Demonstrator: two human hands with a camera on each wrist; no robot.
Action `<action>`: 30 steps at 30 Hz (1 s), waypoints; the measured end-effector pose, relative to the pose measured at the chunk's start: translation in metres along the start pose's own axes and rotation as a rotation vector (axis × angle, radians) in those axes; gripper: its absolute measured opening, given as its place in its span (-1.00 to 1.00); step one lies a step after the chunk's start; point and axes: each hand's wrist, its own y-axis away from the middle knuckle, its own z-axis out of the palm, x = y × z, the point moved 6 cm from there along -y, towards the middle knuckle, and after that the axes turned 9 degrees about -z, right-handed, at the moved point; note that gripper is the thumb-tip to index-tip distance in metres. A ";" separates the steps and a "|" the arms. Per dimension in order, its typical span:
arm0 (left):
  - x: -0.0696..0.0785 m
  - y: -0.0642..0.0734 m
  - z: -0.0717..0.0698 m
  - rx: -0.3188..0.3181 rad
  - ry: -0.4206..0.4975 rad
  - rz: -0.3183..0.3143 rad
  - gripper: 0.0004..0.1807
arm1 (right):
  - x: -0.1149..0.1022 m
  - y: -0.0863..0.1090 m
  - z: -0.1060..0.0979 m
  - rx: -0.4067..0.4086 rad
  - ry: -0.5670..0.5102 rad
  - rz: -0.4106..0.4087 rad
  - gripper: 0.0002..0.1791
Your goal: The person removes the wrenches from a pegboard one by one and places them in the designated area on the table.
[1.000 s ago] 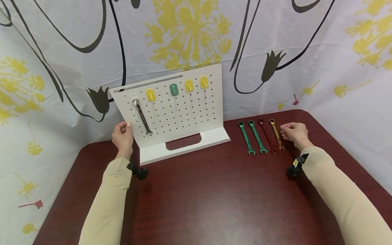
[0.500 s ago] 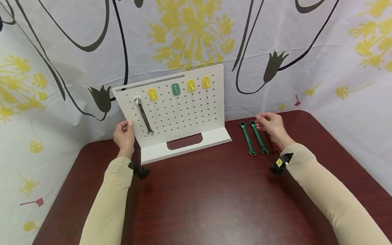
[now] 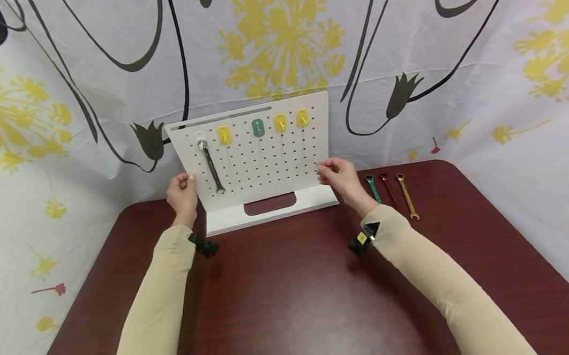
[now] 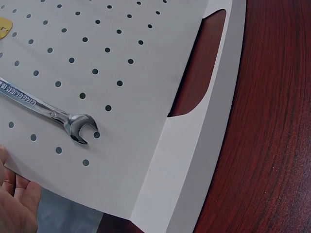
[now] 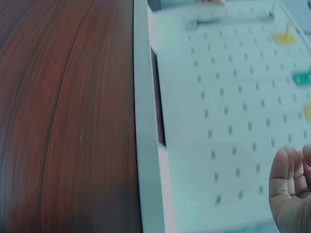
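A white pegboard (image 3: 274, 162) stands on the table, with its left edge pinched by my left hand (image 3: 182, 196). That hand also shows at the lower left of the left wrist view. A silver combination wrench (image 3: 211, 168) hangs from the leftmost hook, its open end (image 4: 80, 128) pointing down. My right hand (image 3: 342, 177) is at the board's lower right side, fingers loosely curled; I see nothing in them. Whether it touches the board, I cannot tell. Right of it lie a green wrench (image 3: 372, 188), a red wrench (image 3: 388, 185) and a gold wrench (image 3: 408, 197). My right forearm partly covers the green and red ones.
Along the board's top sit a yellow hook (image 3: 224, 135), a green hook (image 3: 258, 127) and two more yellow ones. The board's white foot (image 3: 229, 219) rests on the dark red table (image 3: 271, 285). A patterned curtain (image 3: 130, 89) hangs behind.
My right hand has moved left, from beside the gold wrench across the wrenches to the pegboard's right side. A second green wrench seen earlier is now hidden. My left hand keeps its hold.
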 end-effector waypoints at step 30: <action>0.002 -0.001 -0.001 0.007 0.013 0.018 -0.67 | -0.025 -0.013 0.177 -0.237 0.072 -0.047 -0.68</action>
